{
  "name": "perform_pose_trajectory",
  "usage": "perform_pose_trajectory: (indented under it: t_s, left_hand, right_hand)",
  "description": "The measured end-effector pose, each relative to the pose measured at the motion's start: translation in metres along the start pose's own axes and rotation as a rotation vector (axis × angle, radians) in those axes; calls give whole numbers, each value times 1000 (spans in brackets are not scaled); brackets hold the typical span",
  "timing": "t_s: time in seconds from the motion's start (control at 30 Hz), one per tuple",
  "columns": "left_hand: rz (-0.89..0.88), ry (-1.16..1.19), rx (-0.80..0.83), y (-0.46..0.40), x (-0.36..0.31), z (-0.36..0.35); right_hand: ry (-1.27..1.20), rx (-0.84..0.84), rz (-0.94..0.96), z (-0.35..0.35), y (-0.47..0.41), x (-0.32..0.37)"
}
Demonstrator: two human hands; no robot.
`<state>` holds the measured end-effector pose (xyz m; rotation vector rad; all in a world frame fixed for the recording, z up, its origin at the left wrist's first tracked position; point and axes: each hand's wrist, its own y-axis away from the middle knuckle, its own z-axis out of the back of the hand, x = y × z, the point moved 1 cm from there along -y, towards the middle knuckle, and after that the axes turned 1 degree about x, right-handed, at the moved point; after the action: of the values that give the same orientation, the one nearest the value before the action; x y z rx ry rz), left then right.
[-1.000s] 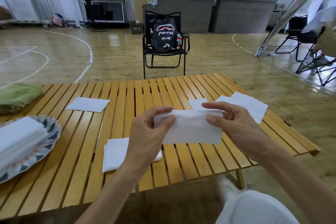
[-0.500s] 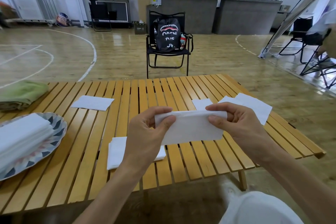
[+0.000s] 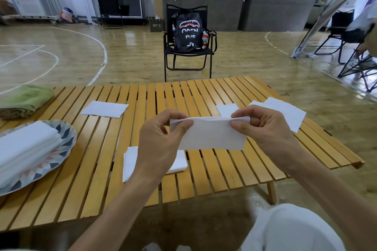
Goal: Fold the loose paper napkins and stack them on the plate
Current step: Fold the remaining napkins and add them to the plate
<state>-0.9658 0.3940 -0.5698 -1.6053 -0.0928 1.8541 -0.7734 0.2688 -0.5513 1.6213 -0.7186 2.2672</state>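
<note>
A white paper napkin, folded into a long rectangle, hangs in the air above the slatted wooden table. My left hand pinches its top left corner and my right hand pinches its top right corner. At the left stands a patterned plate bearing a stack of folded napkins. Loose napkins lie on the table: one at the back left, one partly hidden under my left hand, and others at the right behind my right hand.
A folded green towel lies at the table's far left. Beyond the table stands a black folding chair with a black bag on it. More chairs and a slanted pole stand at the right. The table's right corner is near my right forearm.
The napkin's top fold has narrowed a little between my fingers. Both hands keep their grip and stay in nearly the same place.
</note>
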Motion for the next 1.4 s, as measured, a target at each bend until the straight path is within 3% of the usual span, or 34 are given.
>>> perform_pose_trajectory:
  t_s: [0.1,0.27,0.4,0.57,0.73,0.9,1.0,1.23,1.4]
  left_hand:
    - [-40,-76,-19,-3,-2,5]
    - [-92,-139,2,-8,-2,12]
    - [-86,-148,47,-10,-5,12]
    - [-83,-150,80,-9,-5,12]
    - [-51,-105,107,-8,3,18]
    - [84,-39,32,-8,14,24]
    - [146,-115,8,-11,26,34]
    - [333,-418,28,-17,79,64]
    - [438,-492,40,-9,104,68]
  right_hand:
    - [50,29,-19,4,-2,-4]
    - [512,22,53,1,-3,-5]
    - [664,83,167,-12,-5,6]
    - [495,190,128,-27,-8,10]
    - [381,134,88,-26,-8,5]
    - [55,112,-164,-27,-10,-6]
    - [-107,143,-344,-46,-16,-13]
    - [38,140,-429,-102,-54,-35]
    - [216,178,-421,-131,-64,-57]
